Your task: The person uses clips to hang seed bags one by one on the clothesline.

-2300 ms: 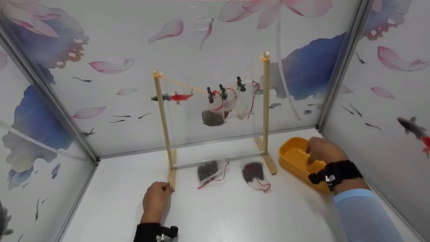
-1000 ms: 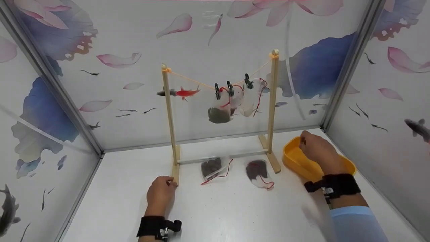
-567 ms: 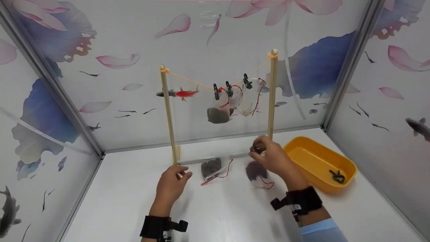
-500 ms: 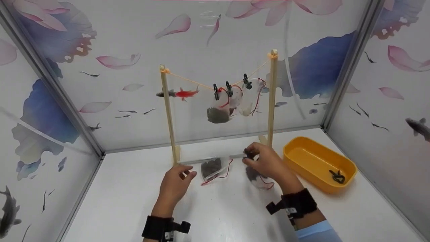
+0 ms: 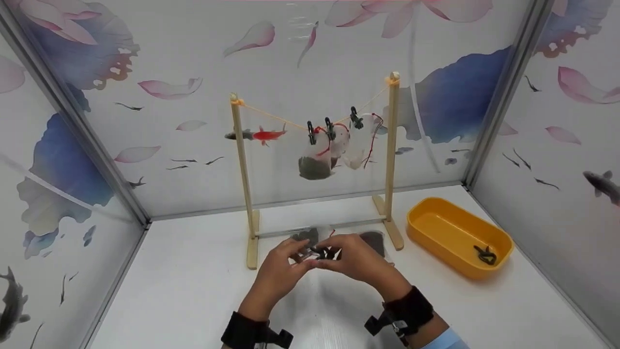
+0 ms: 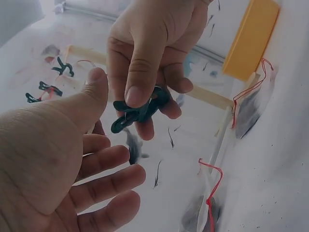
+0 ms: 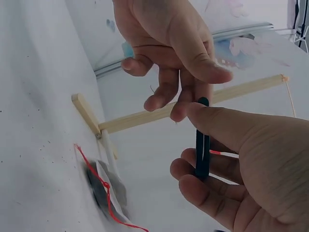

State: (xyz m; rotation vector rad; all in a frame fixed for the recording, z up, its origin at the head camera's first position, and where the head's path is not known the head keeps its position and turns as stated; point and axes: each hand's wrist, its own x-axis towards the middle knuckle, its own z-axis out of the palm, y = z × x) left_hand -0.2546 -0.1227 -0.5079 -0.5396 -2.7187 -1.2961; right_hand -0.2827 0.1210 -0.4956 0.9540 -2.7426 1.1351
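Green clip (image 7: 199,145) in pinching right hand (image 7: 256,159), long axis toward loose-fingered left hand (image 7: 169,50)

Right hand (image 7: 270,164) pinches dark clip (image 7: 199,150) | left hand (image 7: 169,43) beside it, contact unclear | red-stringed pouch (image 7: 98,191) lower left

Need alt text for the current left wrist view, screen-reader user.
A person's right hand pinches a dark green clip beside their left hand, whose fingers are loosely extended. Beyond are more green clips and a wooden post; toward the right are a yellow tub and two pouches with red strings.
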